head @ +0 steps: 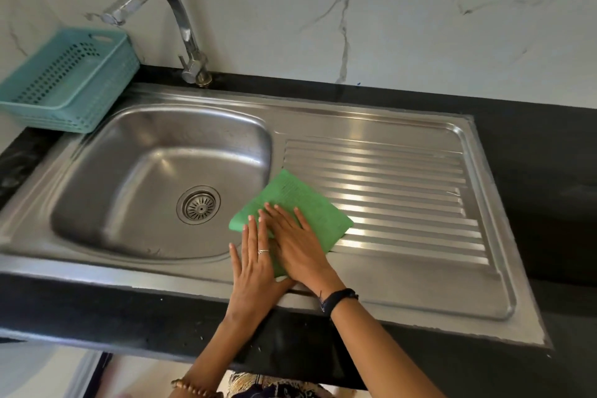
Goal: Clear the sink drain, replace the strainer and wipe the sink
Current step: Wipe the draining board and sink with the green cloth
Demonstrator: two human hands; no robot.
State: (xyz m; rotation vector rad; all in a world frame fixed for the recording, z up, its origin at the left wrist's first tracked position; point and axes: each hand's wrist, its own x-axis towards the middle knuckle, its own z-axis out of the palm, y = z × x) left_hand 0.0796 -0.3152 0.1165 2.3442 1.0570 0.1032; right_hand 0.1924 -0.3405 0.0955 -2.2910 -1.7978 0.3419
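Both hands — left hand (255,263) and right hand (298,244) — press flat, fingers straight, on the green cloth (298,200) between basin and draining board of the sink (403,126); strainer (198,204) seated — keep even pressure, long strokes.

Item count at sink station.
One stainless sink (106,168) with one bowl, one ribbed drainboard (403,191) and one strainer (199,204) seated in the drain; one tap (181,26); one green cloth (300,203); one teal basket (68,81); two hands, left hand (255,265) and right hand (298,245); one ring (262,251); one dark wristband (339,299); one beaded bracelet (190,388).
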